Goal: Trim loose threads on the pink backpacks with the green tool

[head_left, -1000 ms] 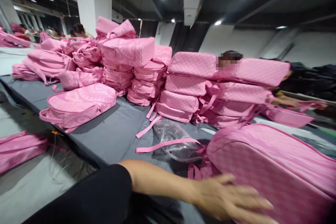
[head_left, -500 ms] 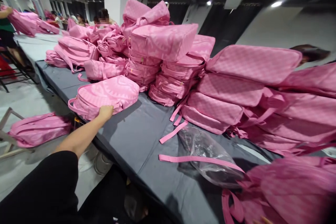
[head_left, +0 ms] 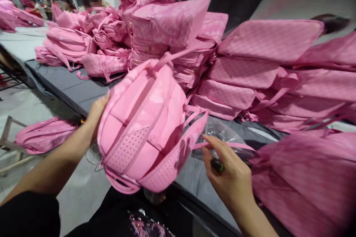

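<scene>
A pink backpack (head_left: 133, 118) is tilted up in front of me, its back panel and dotted shoulder straps facing me. My left hand (head_left: 99, 113) is closed on its left edge, with the fingertips hidden behind the bag. Close to the right-hand strap is my right hand (head_left: 229, 172), its fingers curled round a small black tool (head_left: 217, 165) with a touch of green. Most of that tool is hidden in the palm, so its kind does not show. Whether the right fingertips touch the strap, I cannot tell.
Stacked pink backpacks (head_left: 241, 70) line the far side of the grey-covered table (head_left: 75, 94). Another backpack (head_left: 306, 177) fills the right front. A clear plastic bag (head_left: 222, 131) lies mid-table. One more backpack (head_left: 46, 135) rests on a wooden frame at left. A person (head_left: 94, 2) is behind the piles.
The backpack lying on the table has been lifted towards me and turned so its straps face me. My right hand has come up from the lower right edge, holding the small black tool.
</scene>
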### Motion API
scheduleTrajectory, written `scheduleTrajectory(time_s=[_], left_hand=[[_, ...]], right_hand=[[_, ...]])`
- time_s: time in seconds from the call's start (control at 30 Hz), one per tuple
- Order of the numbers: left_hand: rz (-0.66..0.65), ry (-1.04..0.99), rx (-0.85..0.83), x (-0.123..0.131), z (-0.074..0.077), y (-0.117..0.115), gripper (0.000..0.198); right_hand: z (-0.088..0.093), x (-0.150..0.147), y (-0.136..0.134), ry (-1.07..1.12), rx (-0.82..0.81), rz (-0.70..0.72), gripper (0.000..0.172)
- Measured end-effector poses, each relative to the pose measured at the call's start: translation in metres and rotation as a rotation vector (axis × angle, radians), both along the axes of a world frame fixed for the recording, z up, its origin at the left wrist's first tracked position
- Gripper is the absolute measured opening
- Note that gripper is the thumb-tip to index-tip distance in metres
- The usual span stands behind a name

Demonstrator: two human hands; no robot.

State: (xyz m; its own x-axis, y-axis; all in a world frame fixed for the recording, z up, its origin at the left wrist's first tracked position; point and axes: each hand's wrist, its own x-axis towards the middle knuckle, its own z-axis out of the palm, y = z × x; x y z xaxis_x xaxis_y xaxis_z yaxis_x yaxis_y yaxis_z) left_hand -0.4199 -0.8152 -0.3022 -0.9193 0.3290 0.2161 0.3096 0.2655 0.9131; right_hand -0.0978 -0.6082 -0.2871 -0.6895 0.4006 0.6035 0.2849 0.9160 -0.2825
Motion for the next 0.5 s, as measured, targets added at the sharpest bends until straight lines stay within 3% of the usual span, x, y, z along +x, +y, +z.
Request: scheduleTrajectory(time_s=[0.07, 0.13, 0.2, 0.23, 0.27, 0.33, 0.4, 0.43, 0.5], left_hand=[[0.031, -0.037, -0.044, 0.024, -0.046, -0.001, 0.077], [0.078, -0.029, -0.075, 0.045, -0.082, -0.003, 0.076], [0.133, 0.023, -0.075, 0.062, -0.096, -0.004, 0.070], [0.098, 0.108, -0.082, 0.070, -0.097, -0.003, 0.066], [-0.023, 0.236, -0.109, 0.078, -0.097, 0.001, 0.063], [-0.474, 0.570, -0.225, 0.096, -0.100, 0.013, 0.058], [-0.885, 0.859, -0.378, 0.118, -0.118, 0.028, 0.055], [-0.964, 0.940, -0.434, 0.130, -0.133, 0.033, 0.053], [-0.944, 1.024, -0.479, 0.149, -0.166, 0.036, 0.052]], right_hand=[[-0.003, -0.012, -0.010, -0.027, 0.048, 0.049, 0.034], [-0.016, -0.021, -0.017, -0.220, 0.038, 0.117, 0.037], [-0.035, -0.030, -0.023, -0.522, 0.008, 0.169, 0.038], [-0.044, -0.034, -0.026, -0.660, 0.002, 0.166, 0.039], [-0.052, -0.038, -0.028, -0.762, 0.000, 0.139, 0.040], [-0.064, -0.044, -0.028, -0.861, -0.009, 0.020, 0.037], [-0.072, -0.042, -0.019, -0.881, -0.050, -0.150, 0.029], [-0.075, -0.037, -0.012, -0.889, -0.076, -0.235, 0.025], [-0.083, -0.023, 0.006, -0.883, -0.154, -0.409, 0.034]])
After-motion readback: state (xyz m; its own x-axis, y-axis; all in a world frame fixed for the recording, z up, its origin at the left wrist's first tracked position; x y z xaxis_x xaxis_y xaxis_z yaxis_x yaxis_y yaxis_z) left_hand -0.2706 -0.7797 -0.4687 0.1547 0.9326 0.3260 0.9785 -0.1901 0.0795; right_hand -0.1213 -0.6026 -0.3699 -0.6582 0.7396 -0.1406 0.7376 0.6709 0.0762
